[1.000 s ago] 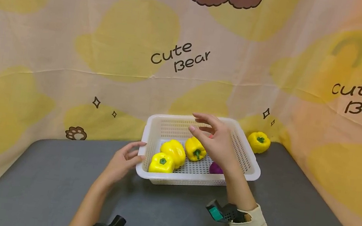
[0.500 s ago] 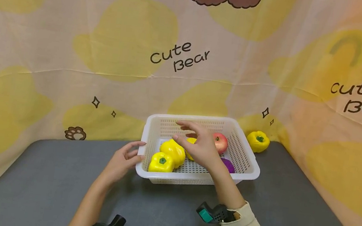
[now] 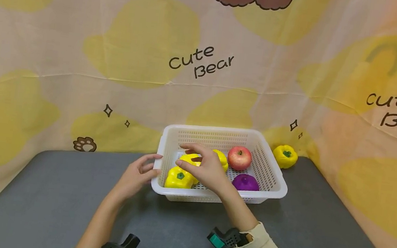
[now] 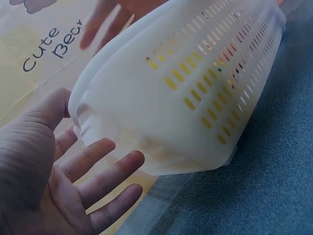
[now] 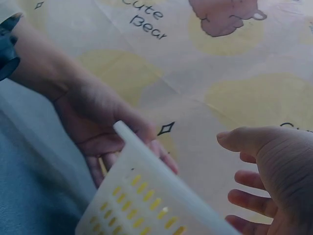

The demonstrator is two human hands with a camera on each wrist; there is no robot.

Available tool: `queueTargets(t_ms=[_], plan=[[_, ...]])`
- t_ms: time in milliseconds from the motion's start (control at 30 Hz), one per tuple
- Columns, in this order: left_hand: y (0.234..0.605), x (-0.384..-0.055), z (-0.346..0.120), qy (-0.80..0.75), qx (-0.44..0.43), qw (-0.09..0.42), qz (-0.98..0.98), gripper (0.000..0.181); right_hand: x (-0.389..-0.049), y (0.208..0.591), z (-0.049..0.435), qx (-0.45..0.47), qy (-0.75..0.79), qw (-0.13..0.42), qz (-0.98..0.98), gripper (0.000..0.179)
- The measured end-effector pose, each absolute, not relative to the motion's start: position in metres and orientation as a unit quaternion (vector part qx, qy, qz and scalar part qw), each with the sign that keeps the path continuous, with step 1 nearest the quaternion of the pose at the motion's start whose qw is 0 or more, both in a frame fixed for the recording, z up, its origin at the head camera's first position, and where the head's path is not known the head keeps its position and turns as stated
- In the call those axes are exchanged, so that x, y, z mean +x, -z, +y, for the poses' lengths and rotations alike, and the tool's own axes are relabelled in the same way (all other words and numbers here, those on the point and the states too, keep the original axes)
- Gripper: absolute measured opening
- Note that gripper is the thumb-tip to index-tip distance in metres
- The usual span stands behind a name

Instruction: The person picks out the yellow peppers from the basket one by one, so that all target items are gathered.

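Observation:
A white plastic basket point(image 3: 208, 197) stands on the grey table. My left hand point(image 3: 136, 176) holds its left rim, thumb and index finger over the edge; the other fingers point(image 4: 115, 176) spread below, beside the outer wall. Above the basket's left half hovers my right hand point(image 3: 206, 168), loosely curved and holding nothing. Beneath it, partly hidden, lie a yellow bell pepper point(image 3: 178, 178) and another yellow pepper point(image 3: 191, 158). A third yellow pepper point(image 3: 222, 159) shows behind the right hand. On the basket's right side sit a red apple point(image 3: 239, 159) and a round purple vegetable point(image 3: 246, 182).
Outside the basket, one more yellow bell pepper point(image 3: 285, 156) rests at the table's back right corner. A patterned cloth point(image 3: 137, 50) hangs close behind the basket and along the right side. The grey table point(image 3: 63, 194) extends to the left and front.
My right hand has moved left and slightly down across the basket, from over the apple to over the left peppers, uncovering the apple and purple vegetable. The left hand stays on the rim.

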State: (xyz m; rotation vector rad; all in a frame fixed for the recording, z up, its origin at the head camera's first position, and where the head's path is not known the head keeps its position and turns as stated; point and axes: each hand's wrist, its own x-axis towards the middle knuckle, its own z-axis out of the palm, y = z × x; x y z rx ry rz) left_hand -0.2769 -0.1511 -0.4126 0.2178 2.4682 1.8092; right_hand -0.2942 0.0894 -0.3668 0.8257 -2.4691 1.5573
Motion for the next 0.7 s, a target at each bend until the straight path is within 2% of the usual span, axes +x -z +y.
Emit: queueTargets(t_ms=[300,700], plan=[[0.4101,-0.2773,-0.1509,-0.595,0.073,0.033,0.799,0.047,-0.2933,0.3697,0.0847,0.256,-0.489,0.032,-0.833,0.05],[0.4107,-0.2775,-0.1501,-0.6,0.075,0.036,0.796,0.046,-0.2959,0.3756,0.0846,0.278,-0.439,-0.014,-0.854,0.057]])
